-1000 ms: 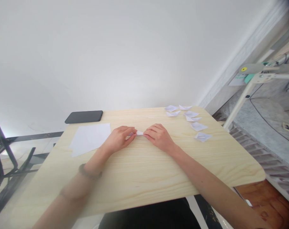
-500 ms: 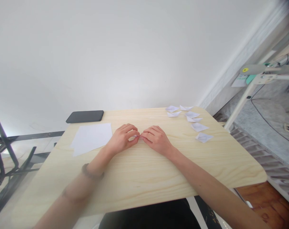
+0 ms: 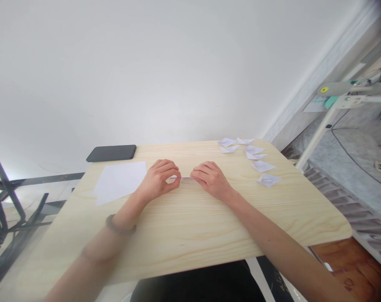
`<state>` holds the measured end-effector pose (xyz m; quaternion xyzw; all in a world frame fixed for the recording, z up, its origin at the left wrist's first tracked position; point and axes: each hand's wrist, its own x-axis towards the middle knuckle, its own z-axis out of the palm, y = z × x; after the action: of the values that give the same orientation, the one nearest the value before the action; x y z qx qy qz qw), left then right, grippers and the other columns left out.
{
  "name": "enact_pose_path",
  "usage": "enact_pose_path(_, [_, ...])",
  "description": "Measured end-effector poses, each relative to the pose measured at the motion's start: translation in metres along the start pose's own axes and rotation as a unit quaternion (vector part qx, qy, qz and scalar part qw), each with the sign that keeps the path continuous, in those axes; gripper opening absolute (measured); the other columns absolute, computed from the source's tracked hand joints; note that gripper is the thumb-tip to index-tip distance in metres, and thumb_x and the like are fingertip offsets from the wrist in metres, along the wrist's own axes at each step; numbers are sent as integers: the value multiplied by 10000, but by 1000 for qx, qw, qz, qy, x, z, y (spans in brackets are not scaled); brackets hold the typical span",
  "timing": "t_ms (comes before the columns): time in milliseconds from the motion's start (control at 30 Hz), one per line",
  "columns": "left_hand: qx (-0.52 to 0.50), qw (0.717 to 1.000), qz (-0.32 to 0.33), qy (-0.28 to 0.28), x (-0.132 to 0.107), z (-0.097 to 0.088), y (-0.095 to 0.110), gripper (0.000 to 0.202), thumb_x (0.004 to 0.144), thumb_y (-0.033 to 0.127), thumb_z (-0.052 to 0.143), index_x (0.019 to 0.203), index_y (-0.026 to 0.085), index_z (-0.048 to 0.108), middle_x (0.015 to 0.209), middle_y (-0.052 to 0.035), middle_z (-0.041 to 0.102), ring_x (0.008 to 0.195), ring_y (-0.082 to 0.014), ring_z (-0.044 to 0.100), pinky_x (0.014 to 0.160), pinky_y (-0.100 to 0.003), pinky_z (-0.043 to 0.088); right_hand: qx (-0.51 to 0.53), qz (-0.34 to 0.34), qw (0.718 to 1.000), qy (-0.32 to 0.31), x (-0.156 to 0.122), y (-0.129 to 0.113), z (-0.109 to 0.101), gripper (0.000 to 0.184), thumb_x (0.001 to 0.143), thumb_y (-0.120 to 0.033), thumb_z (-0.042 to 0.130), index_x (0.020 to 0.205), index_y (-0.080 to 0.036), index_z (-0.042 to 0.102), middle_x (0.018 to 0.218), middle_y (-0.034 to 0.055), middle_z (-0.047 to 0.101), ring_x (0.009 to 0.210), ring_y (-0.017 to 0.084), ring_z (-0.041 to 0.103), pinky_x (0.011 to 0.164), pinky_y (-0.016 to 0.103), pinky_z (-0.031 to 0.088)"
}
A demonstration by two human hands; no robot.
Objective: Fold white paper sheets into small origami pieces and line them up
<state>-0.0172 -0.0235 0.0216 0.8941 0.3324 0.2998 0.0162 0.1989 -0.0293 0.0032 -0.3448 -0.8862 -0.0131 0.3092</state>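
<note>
Between my hands a small folded piece of white paper (image 3: 185, 177) shows as a thin strip, seen nearly edge-on. My left hand (image 3: 160, 178) pinches its left part between thumb and fingers, and a bit of white shows inside the curl of those fingers. At the other end my right hand (image 3: 211, 179) has its fingertips closed on the paper. Most of the paper's shape is hidden by the fingers. Left of my left hand lie white paper sheets (image 3: 119, 180), overlapping on the table.
Several folded white paper boats (image 3: 263, 166) stand along the back right of the pale wooden table (image 3: 184, 235). A black phone (image 3: 111, 153) lies at the back left corner. A white wall (image 3: 177, 75) rises behind; a metal frame (image 3: 319, 130) stands at right.
My hands have moved slightly apart, the right one to the right. More of the folded paper shows between the fingertips. The sheets, phone and paper boats stay put.
</note>
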Motion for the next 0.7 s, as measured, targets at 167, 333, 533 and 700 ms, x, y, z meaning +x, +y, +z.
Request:
enact_pose_path(167, [8, 1000, -10, -3, -1, -4, -5, 100, 757, 194, 486, 739, 189, 584, 826, -39, 615, 859, -169, 532, 805, -331, 395, 2, 19, 1000, 12, -4, 8, -5, 164, 857, -219, 430, 881, -212, 593, 892, 27, 624, 875, 150, 480, 793, 310, 341])
enact_pose_path(333, [18, 1000, -11, 1, -2, -4, -10, 82, 763, 199, 486, 739, 180, 562, 818, -43, 601, 828, -162, 528, 784, -317, 402, 8, 32, 999, 14, -4, 10, -8, 167, 862, -237, 423, 878, -202, 585, 893, 32, 625, 872, 161, 483, 791, 318, 344])
enact_pose_path(533, [23, 1000, -14, -6, -2, -3, -7, 76, 769, 210, 486, 753, 180, 554, 844, -47, 588, 844, -168, 520, 792, -317, 393, 13, 35, 999, 12, -2, 3, -4, 177, 868, -242, 406, 857, -185, 573, 865, 39, 617, 856, 160, 483, 779, 313, 346])
enact_pose_path(700, [15, 999, 29, -31, 1, 3, 5, 109, 801, 227, 476, 841, 193, 572, 879, -44, 598, 863, -168, 525, 803, -317, 388, 13, -3, 1000, -7, 2, -9, 3, 190, 875, -239, 393, 869, -189, 577, 862, 36, 615, 850, 153, 482, 771, 303, 344])
